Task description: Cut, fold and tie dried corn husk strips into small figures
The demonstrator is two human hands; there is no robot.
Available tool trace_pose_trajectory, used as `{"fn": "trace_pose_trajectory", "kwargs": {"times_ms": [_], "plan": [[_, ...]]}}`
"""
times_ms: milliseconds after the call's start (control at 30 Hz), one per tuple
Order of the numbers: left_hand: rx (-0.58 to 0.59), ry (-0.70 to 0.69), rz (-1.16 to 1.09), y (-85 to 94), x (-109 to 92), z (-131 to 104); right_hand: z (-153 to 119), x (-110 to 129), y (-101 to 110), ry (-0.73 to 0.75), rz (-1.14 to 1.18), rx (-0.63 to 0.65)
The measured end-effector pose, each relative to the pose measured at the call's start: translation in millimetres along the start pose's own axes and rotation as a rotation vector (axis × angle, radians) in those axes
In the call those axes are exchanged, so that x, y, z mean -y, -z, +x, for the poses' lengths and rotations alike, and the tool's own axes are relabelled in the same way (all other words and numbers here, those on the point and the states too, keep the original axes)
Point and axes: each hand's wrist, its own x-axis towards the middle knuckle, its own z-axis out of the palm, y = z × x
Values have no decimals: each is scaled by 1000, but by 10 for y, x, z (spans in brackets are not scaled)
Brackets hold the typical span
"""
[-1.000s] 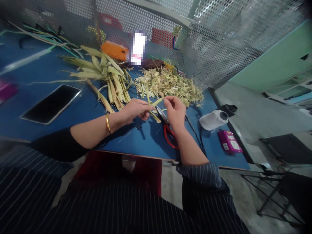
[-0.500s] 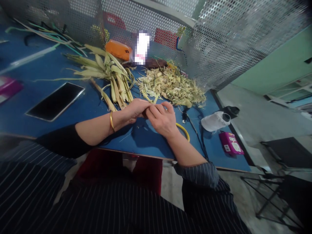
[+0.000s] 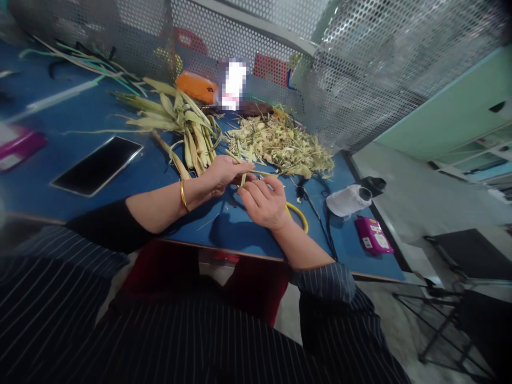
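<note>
My left hand [image 3: 224, 174], with a gold bangle at its wrist, pinches a narrow pale-green husk strip [image 3: 261, 172] between thumb and fingers. Close beside it, my right hand [image 3: 264, 201] has its fingers curled around the near end of the strips. Short strip ends stick out between the two hands, some crossing. A bunch of dried corn husks [image 3: 192, 130] lies just beyond my left hand. Past my right hand spreads a heap of shredded husk bits [image 3: 280, 141]. Part of a yellow ring-shaped thing [image 3: 300, 216] shows beside my right wrist.
On the blue table [image 3: 100, 205] lie a phone [image 3: 97, 166], an orange packet [image 3: 197, 88] and purple packs [image 3: 374, 234] at either side. A whitish cylinder [image 3: 349, 200] stands right, near a dark cable [image 3: 320, 213]. A perforated metal screen [image 3: 248, 32] borders the back.
My hands have drawn slightly apart, and the husk strip between them now shows. My right fingers have shifted a little down. The whole view has also shifted slightly.
</note>
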Motion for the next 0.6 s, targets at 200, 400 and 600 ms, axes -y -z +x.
{"fn": "trace_pose_trajectory", "kwargs": {"times_ms": [200, 400, 600], "plan": [[90, 39, -62, 73, -70, 27, 55, -12, -33, 57, -111, -87], [46, -8, -67, 67, -150, -14, 71, -66, -24, 128, -220, -349], [70, -52, 17, 70, -127, 2, 111, -204, -53, -319, -353, -305]]}}
